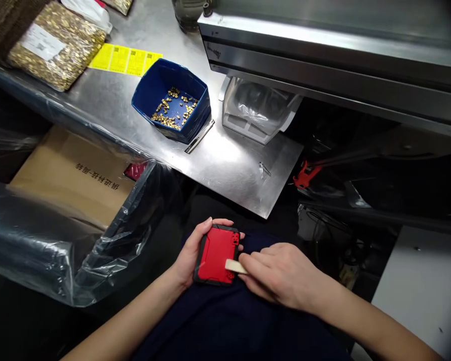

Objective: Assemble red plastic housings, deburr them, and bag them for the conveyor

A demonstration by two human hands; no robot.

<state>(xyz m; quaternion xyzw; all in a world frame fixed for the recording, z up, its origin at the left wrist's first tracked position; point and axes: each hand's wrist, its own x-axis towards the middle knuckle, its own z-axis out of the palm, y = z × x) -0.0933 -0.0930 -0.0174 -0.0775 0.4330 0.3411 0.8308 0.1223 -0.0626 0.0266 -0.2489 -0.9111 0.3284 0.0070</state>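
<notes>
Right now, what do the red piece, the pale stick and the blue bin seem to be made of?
Red piece: probably moulded plastic, satin, crisp corner detail.
Pale stick: perhaps wood, plain and matte; plastic is possible.
Blue bin: likely plastic, evenly coloured, slightly glossy.

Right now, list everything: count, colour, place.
case: one, red-black, lower centre
stick: one, cream, at case
table: one, silver, centre
bin: one, blue, on table
bits: many, gold, in bin
slim tool: one, silver, beside bin
small part: one, silver, table corner
labels: several, yellow, beside bin
bags: two, gold contents, upper left
tray: one, grey, beside bin
frame: one, silver, upper right
cardboard: one, brown, left
liner: one, clear, left
handle: one, red, right
left hand: one, bare, holding case
right hand: one, bare, holding stick
</notes>
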